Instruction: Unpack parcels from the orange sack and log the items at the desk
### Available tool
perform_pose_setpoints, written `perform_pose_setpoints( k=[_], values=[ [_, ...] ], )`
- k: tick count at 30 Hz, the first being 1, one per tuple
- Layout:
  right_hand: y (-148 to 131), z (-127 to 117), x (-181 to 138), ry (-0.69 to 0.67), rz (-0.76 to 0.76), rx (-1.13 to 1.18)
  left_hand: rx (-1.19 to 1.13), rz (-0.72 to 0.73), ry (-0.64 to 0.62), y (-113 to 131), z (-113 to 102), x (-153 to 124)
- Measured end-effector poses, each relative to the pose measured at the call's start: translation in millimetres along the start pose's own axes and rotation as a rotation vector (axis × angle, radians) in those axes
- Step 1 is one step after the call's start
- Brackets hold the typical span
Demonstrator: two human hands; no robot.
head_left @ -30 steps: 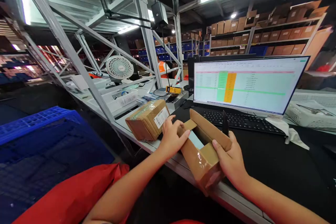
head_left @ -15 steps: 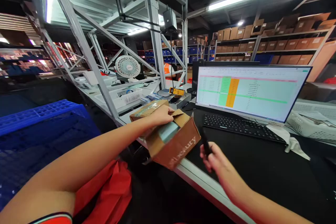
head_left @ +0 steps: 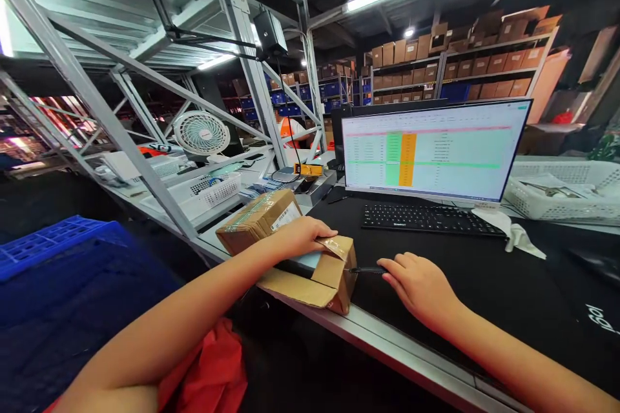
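Note:
An opened cardboard box (head_left: 334, 273) rests at the front edge of the desk, one flap folded out towards me. Inside it, a pale blue item (head_left: 310, 259) partly shows. My left hand (head_left: 306, 237) grips the box's top edge, with its fingertips bent over a taped flap. From the right, my right hand (head_left: 420, 279) is closed round the handle of a slim black utility knife (head_left: 369, 270), its tip at the side of the box. Whether the tip is in the cardboard I cannot tell. Behind my left wrist sits a second, taped box (head_left: 259, 216) with a white label.
A monitor (head_left: 436, 151) and black keyboard (head_left: 429, 218) stand behind on the black desk mat (head_left: 465, 271). White baskets (head_left: 557, 197) lie to the right and far left. A metal frame post (head_left: 252, 77) rises behind the boxes. A blue crate (head_left: 62, 245) is at lower left.
The opened box has been turned and lowered onto the desk edge, so its printed side no longer faces me. My right hand has brought the knife to its side. The view has shifted right.

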State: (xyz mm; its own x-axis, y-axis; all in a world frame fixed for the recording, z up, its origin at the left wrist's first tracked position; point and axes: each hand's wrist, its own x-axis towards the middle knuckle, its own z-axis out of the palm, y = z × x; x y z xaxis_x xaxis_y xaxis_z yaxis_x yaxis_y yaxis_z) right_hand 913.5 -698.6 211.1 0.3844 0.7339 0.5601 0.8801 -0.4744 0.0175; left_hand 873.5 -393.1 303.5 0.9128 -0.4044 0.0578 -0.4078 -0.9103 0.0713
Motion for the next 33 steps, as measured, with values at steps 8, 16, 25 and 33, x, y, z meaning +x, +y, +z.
perform_pose_setpoints(
  k=[8, 16, 25, 33],
  values=[
    [14, -12, 32, -0.030, -0.076, -0.185, 0.010, 0.054, -0.008, -10, -3, 5],
    [103, 6, 24, -0.239, 0.398, -0.197, -0.171, -0.031, -0.061, -3, -19, 10],
    [120, 35, -29, -0.233, 0.382, -0.204, -0.339, -0.218, -0.284, -21, -43, 44],
    [-23, -21, 111, -0.238, -0.357, 0.654, -0.316, -0.341, -0.276, -55, -19, 65]
  ],
)
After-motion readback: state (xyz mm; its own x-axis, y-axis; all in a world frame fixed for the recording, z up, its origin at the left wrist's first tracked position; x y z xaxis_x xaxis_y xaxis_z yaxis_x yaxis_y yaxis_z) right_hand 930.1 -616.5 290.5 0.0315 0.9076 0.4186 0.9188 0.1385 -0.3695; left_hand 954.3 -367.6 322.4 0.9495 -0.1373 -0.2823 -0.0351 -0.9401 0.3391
